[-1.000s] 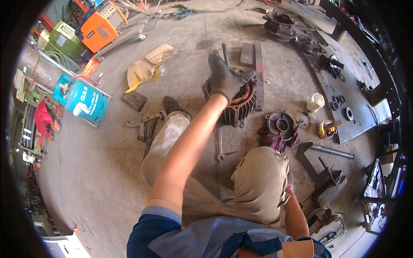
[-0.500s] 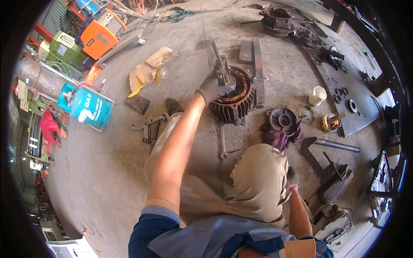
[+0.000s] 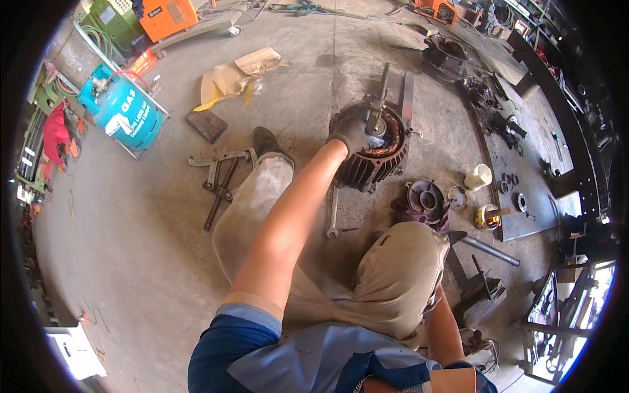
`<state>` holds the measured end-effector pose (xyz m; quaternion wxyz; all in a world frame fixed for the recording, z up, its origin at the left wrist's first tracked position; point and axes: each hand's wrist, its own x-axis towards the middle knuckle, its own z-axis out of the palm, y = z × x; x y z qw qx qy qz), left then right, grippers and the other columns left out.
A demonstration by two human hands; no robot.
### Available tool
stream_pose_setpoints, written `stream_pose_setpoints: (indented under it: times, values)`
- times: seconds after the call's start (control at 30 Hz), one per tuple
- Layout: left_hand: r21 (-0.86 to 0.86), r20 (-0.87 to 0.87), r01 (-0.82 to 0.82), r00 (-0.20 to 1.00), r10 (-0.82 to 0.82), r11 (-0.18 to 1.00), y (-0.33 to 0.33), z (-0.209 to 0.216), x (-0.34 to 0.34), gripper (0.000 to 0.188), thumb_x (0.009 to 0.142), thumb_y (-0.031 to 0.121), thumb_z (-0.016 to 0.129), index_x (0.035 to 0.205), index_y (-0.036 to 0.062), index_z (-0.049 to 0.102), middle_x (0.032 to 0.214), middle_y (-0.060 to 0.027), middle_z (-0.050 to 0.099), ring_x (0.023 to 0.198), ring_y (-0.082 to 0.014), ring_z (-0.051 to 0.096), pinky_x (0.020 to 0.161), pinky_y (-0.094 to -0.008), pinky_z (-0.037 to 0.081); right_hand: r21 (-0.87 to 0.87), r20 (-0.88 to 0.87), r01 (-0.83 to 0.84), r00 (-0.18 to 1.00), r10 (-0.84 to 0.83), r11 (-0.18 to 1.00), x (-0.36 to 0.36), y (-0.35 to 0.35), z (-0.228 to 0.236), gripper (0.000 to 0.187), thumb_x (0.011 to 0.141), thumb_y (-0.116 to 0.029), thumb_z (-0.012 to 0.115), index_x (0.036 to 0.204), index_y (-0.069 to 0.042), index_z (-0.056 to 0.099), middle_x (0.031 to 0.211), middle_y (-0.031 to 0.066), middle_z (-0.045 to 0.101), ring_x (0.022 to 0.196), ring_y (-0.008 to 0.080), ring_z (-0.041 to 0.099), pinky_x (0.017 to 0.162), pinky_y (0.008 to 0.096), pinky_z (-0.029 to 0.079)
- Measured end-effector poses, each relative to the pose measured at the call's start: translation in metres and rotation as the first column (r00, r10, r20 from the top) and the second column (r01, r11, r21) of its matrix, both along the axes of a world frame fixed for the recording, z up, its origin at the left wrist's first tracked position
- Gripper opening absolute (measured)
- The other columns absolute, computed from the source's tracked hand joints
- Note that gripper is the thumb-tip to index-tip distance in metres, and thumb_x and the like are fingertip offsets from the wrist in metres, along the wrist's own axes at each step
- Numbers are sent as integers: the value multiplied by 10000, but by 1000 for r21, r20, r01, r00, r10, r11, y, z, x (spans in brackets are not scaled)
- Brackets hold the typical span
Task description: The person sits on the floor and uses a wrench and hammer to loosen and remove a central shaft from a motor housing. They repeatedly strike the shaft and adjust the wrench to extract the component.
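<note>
My left hand (image 3: 352, 135), in a dark glove, reaches to the near left rim of a round finned motor housing (image 3: 368, 168). Its fingers are closed around the lower part of a dark metal piece with an upright bar (image 3: 378, 108), and a round shiny part shows beside them. Copper windings (image 3: 393, 134) ring the inside of the housing. Exactly how the fingers grip is partly hidden. My right forearm (image 3: 443, 331) goes down beside my right knee, which hides the right hand. A wrench (image 3: 333, 213) lies on the floor in front of the housing.
At the left lie a gear puller (image 3: 219, 177), a dark block (image 3: 206, 124) and torn cardboard (image 3: 239, 75), with a teal gas cylinder (image 3: 128, 114) beyond. To the right are a round end cover (image 3: 426, 200) on a rag, a white cup (image 3: 478, 177), a tin (image 3: 488, 217) and a large clamp (image 3: 488, 249).
My view has turned rightward. My left hand and the metal piece with the bar have shifted right over the housing. My right hand has gone out of sight behind the knee.
</note>
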<state>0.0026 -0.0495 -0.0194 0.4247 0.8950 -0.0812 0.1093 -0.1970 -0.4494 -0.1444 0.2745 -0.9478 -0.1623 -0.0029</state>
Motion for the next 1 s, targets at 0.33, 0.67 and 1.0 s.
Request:
stream_pose_setpoints:
  times: [0.33, 0.67, 1.0]
  values:
    - [51, -98, -115, 988, 119, 992, -11, 15, 0, 980, 720, 391, 894, 1540, 148, 415, 1340, -175, 653, 1202, -347, 648, 1024, -403, 516, 66, -157, 112, 982, -101, 992, -28, 36, 19, 318, 968, -246, 582, 1233, -87, 656, 1188, 198, 677, 1089, 351, 664, 922, 450, 529]
    - [28, -84, -123, 989, 125, 992, -15, 23, -5, 1038, 745, 400, 867, 1596, 133, 335, 1336, -203, 643, 1217, -364, 635, 1033, -410, 509, 104, -255, 159, 958, -128, 982, -38, 43, 47, 352, 961, -236, 608, 1285, -98, 628, 1235, 210, 662, 1119, 346, 660, 938, 449, 528]
    - [78, -167, -88, 981, 101, 993, -12, 28, -4, 1094, 771, 380, 869, 1639, 206, 227, 1329, -217, 644, 1221, -388, 628, 1028, -453, 511, 105, -253, 117, 964, -87, 988, -2, 60, 171, 400, 955, -226, 635, 1336, -110, 599, 1282, 223, 646, 1149, 341, 657, 955, 448, 527]
